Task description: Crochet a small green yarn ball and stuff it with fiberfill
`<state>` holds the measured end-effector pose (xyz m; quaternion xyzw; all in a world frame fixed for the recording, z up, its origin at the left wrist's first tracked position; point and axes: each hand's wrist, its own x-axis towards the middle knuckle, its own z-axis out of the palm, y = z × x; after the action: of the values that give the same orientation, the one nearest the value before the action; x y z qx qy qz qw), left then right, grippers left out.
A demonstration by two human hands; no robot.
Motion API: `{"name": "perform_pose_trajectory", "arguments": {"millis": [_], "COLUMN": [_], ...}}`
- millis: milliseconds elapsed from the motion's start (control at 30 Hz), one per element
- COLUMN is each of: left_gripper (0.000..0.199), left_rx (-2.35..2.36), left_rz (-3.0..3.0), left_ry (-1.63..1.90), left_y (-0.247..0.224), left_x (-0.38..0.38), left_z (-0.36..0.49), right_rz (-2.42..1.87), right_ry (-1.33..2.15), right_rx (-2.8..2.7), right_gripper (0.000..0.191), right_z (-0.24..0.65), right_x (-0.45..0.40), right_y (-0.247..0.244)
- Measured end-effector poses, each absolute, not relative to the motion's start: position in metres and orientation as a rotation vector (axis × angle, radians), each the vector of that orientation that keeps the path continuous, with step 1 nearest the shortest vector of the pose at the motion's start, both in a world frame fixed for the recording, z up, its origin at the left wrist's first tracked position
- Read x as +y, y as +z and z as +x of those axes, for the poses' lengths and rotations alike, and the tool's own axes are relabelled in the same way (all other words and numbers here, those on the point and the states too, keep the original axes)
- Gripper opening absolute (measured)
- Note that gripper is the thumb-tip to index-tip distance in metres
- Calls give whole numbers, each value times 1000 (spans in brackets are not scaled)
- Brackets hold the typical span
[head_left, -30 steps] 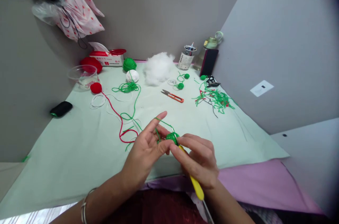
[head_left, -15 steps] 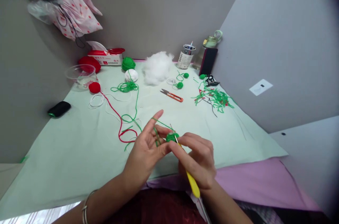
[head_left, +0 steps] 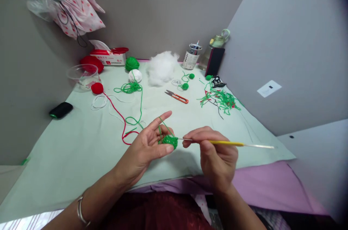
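Note:
My left hand (head_left: 148, 146) pinches a small green crocheted piece (head_left: 170, 141) between thumb and fingers, its index finger raised. A strand of green yarn (head_left: 166, 125) runs from that finger down to the piece. In my right hand (head_left: 214, 154) is a crochet hook (head_left: 227, 143) with a yellow grip, held almost level. The hook's thin metal tip meets the right edge of the piece; whether it sits inside a stitch I cannot tell. More green yarn (head_left: 140, 103) trails over the cloth towards a loose green bundle (head_left: 130, 87).
Orange thread snips (head_left: 176, 96) lie beyond my hands, before white stuffing (head_left: 163, 69). Yarn scraps (head_left: 224, 101) are heaped at right, near a phone (head_left: 214, 62) and bottle (head_left: 217, 41). At left are a red ball (head_left: 97, 88), a clear plastic tub (head_left: 83, 74) and a black object (head_left: 61, 110).
My right hand has moved right, and the hook has swung from steeply slanted to nearly level. The green piece has shifted slightly left, and more of it shows.

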<state>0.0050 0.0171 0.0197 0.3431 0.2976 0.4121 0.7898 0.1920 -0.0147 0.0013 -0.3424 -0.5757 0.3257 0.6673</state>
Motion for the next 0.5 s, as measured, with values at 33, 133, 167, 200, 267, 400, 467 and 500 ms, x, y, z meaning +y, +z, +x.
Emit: {"name": "perform_pose_trajectory", "arguments": {"millis": [33, 133, 167, 200, 267, 400, 467, 500], "left_gripper": [77, 62, 60, 58, 53, 48, 52, 56], "left_rx": [622, 562, 543, 527, 500, 474, 500, 525], "left_rz": [751, 736, 723, 709, 679, 702, 774, 810], "left_ry": [882, 856, 841, 823, 791, 794, 821, 836], "left_y": [20, 20, 20, 21, 20, 17, 14, 13], "left_x": [17, 18, 18, 18, 18, 19, 19, 19], "left_z": [4, 4, 4, 4, 4, 4, 4, 4], "right_rz": [-773, -769, -768, -765, -751, -733, -745, -760], "right_ry": [787, 942, 992, 1041, 1133, 1168, 1058, 982], "right_rx": [-1263, -1134, -1096, -1064, -1022, -1046, -1132, -1194], "right_gripper": [18, 16, 17, 17, 17, 16, 15, 14], "right_z": [193, 194, 194, 194, 193, 191, 190, 190], "right_x": [-14, -10, -9, -8, -7, -8, -10, -11], "right_y": [3, 9, 10, 11, 12, 8, 5, 3]}}
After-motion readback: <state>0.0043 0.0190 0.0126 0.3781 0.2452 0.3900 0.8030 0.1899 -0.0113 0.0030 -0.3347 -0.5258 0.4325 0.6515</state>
